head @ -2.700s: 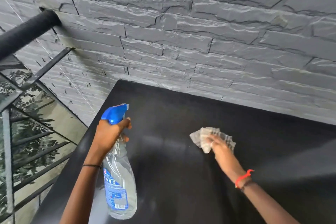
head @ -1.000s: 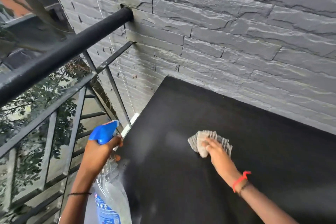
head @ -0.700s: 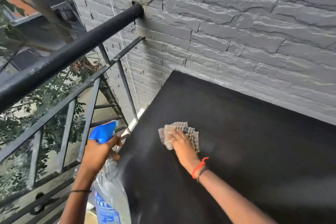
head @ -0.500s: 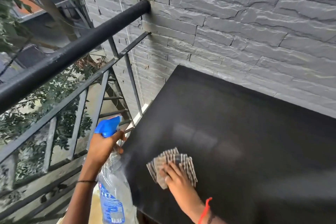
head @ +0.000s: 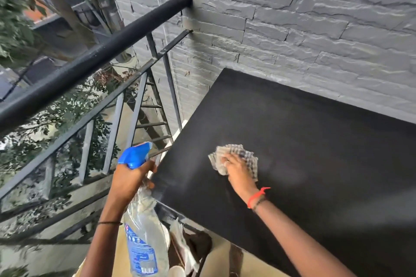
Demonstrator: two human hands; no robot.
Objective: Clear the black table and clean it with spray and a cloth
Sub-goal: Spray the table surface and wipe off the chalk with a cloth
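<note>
**Cloth pressed to the black surface, spray bottle held off its left edge**

Head view: The flat matte black surface (head: 292, 141) runs along a grey stone-tile wall (head: 292, 29), its far edge against the wall and its near left corner jutting toward the camera. The right hand (head: 238, 171) lies palm down with fingers spread on a crumpled grey-and-white checked cloth (head: 234, 155), pressing it flat against the surface. The cloth sits in the left part of the surface, between the left edge and the middle, nearer the front edge than the wall. A red string bracelet (head: 256, 197) and a thin dark band circle the right wrist.

The left hand (head: 130, 180) is closed around the neck of a clear plastic spray bottle with a blue trigger head (head: 144, 231), holding it upright just beyond the left edge of the surface, close to the near left corner. The blue head points away from the camera, and the bottle's blue label faces the camera low down. A thin dark band sits on the left wrist.

Left of the surface stands a black metal railing (head: 94, 56) whose round top bar enters the wall. Green foliage (head: 67, 108) shows through its bars. Under the near left corner lie some crumpled pale items, too unclear to name.
</note>
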